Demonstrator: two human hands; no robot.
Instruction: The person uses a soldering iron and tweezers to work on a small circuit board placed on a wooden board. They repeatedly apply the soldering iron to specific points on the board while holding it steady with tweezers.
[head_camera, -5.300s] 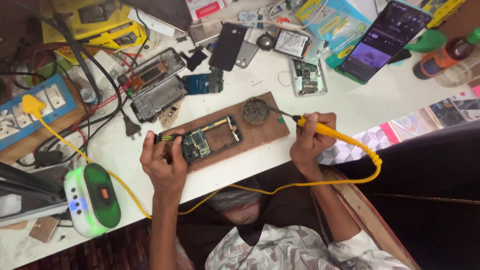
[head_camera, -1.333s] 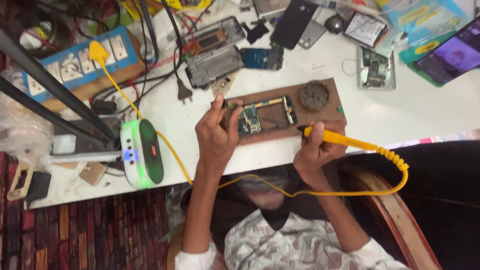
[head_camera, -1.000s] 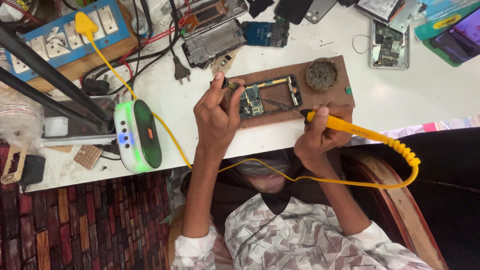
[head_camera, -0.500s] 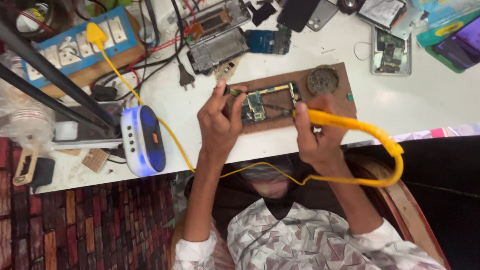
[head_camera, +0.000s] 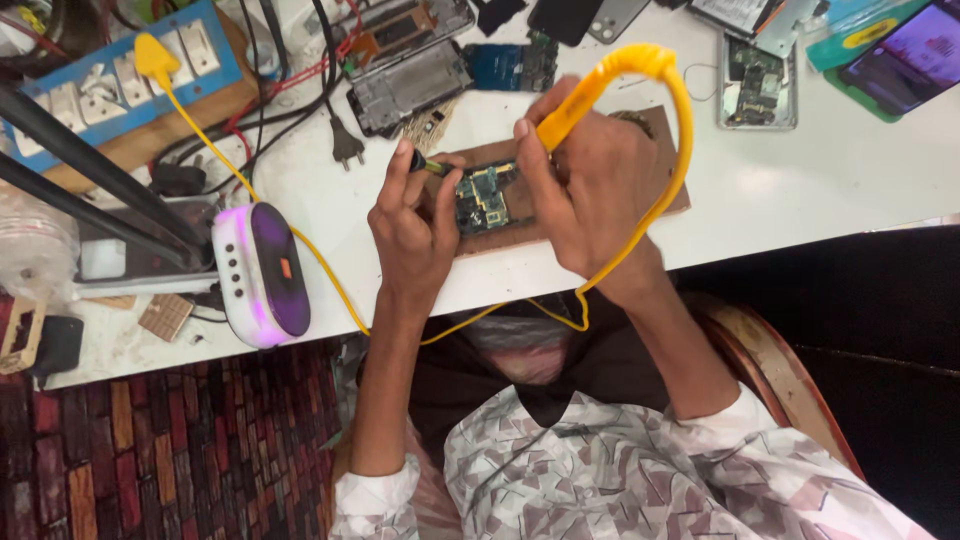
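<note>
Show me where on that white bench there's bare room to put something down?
Bare white tabletop lies right of the brown wooden work board, below the clear plastic tray of circuit boards. A smaller patch lies between the black two-pin plug and the left hand. The back edge is crowded.

Lit purple phone screen (head_camera: 905, 65) top right, teal packet (head_camera: 850, 35) beside it

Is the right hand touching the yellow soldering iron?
Touching: the head view shows the right hand wrapped around the yellow soldering iron, fingers closed on its handle.
</note>
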